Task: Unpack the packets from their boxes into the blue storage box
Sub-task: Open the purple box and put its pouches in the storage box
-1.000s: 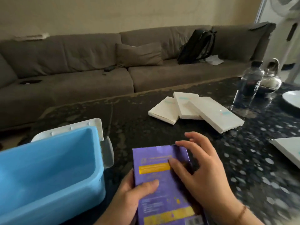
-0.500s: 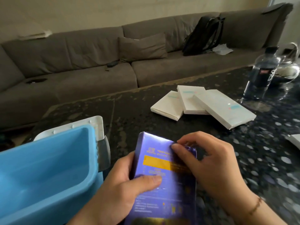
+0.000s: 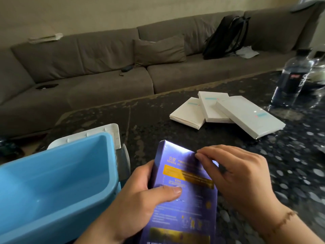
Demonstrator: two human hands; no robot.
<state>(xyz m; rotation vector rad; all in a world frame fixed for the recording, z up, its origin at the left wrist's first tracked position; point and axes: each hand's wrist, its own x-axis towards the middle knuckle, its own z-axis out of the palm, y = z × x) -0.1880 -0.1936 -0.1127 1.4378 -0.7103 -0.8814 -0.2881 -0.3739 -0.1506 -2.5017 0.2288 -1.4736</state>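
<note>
Now the purple box [image 3: 182, 189] is tilting up off the desk [image 3: 290, 173], far end raised toward the camera; a second ago it was lying flatter with the right hand spread across its face. It's sitting in front of the person, just right of the blue bin [image 3: 58, 182].

Left hand [image 3: 140, 196] is gripping the box low on its left edge, thumb clamped across the printed face, other fingers wrapped behind. Right hand [image 3: 233, 176] is moving up to the top right corner, fingertips [image 3: 199, 156] bunching there and picking at the end flap. Can't tell whether they're actually pinching the flap yet or just pressing on it.

Meaning: the step is shifting from repositioning to opening. Flap is looking shut, no packets visible, so unpacking of this box isn't started. Bin is looking empty from this angle, its white lid [image 3: 105, 133] lying behind it.

Three white boxes [image 3: 225, 111] are waiting in an overlapping pile further out on the desk, untouched and in the same spots as before. Water bottle [image 3: 290, 78] is standing at the far right, well clear. Camera is swinging slightly, so the couch [image 3: 88, 71] behind is shifting in view.
</note>
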